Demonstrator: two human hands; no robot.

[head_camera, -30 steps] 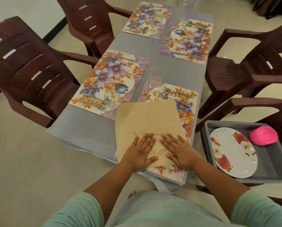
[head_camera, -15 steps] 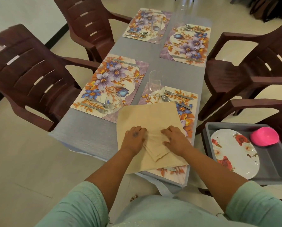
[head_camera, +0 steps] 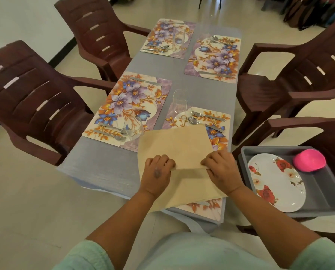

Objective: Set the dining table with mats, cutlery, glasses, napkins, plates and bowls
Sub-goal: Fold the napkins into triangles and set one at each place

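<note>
We see the beige napkin lying over the near right floral mat at the table's near end, folded so a straight crease runs between the hands. Our left hand and right hand each pinch one end of that crease. Half a second ago the hands sat close together over a bunched middle; now they are spread apart and the fold lies flat. A glass stands just beyond.
</note>
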